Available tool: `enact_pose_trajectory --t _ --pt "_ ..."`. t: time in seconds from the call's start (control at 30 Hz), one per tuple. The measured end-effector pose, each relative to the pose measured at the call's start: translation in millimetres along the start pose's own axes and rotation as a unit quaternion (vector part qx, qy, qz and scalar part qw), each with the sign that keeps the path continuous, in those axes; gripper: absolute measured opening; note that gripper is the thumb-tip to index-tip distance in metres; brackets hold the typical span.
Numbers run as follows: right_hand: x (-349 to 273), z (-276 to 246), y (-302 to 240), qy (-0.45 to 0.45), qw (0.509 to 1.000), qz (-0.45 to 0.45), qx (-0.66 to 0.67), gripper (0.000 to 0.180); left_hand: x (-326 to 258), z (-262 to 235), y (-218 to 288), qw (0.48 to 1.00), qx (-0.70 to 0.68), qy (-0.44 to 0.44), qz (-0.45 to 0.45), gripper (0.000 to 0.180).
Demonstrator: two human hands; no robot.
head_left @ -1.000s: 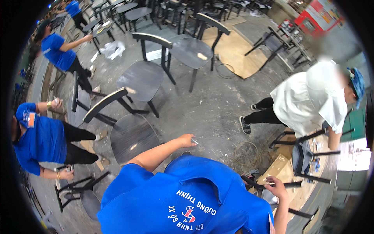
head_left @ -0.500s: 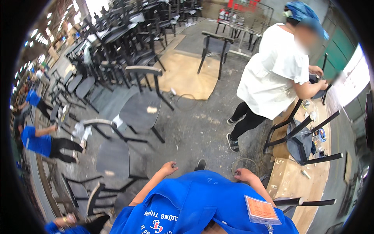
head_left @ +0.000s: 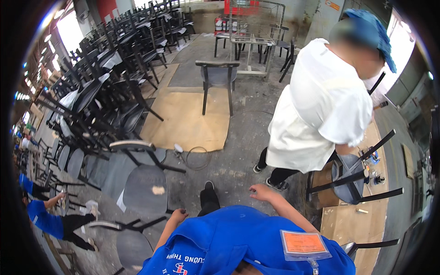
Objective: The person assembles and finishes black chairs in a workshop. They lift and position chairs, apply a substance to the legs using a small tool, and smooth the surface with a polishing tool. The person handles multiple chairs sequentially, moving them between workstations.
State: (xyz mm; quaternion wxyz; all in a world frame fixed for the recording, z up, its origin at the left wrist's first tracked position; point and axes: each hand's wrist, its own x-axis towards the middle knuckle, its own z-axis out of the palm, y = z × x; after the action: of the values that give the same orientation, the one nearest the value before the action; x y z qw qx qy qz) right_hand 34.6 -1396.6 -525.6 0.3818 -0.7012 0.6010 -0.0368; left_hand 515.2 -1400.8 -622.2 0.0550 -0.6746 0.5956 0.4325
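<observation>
The left hand (head_left: 179, 214) is curled and empty, just above the dark frame of a tipped grey-seated chair (head_left: 142, 190) lying on the concrete floor (head_left: 238, 137). The right hand (head_left: 260, 191) hangs open and empty over bare floor, near the feet of a person in a white shirt (head_left: 321, 105). With nothing gripped, the chair looks untouched, so the handling seems yet to begin.

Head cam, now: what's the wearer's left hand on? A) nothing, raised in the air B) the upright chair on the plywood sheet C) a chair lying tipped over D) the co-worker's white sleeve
C. The left hand rests on the dark frame of the tipped chair lying on the concrete at lower left, while the right hand hangs open and free.
</observation>
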Motion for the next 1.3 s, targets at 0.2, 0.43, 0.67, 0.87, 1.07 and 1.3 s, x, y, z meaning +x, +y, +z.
enact_pose_trajectory --t 0.2,0.43,0.67,0.87,1.07,1.3 --pt "65.2 -59.0 34.7 0.007 0.987 0.155 -0.047 0.043 151.4 -100.2 49.5 0.999 0.016 -0.008 0.035 0.05" --pt "127.7 -105.4 59.6 0.087 0.971 0.219 0.038 0.043 295.9 -219.7 209.8 0.98 0.079 0.006 0.185 0.049" --pt "203.8 -180.3 122.0 0.217 0.936 0.222 0.163 0.038 415.6 -220.0 394.5 0.954 0.076 -0.053 0.285 0.046" --pt "267.0 -283.0 173.1 0.211 0.94 0.223 0.148 0.036 502.2 -210.0 488.0 0.946 0.093 -0.152 0.271 0.05" --pt "284.9 -369.9 205.3 0.263 0.927 0.219 0.153 0.033 590.4 -204.3 558.4 0.942 0.117 -0.198 0.243 0.05" --pt "278.5 -401.5 286.6 0.341 0.851 0.318 0.242 0.031 726.9 -168.8 697.0 0.902 0.127 -0.346 0.224 0.053"
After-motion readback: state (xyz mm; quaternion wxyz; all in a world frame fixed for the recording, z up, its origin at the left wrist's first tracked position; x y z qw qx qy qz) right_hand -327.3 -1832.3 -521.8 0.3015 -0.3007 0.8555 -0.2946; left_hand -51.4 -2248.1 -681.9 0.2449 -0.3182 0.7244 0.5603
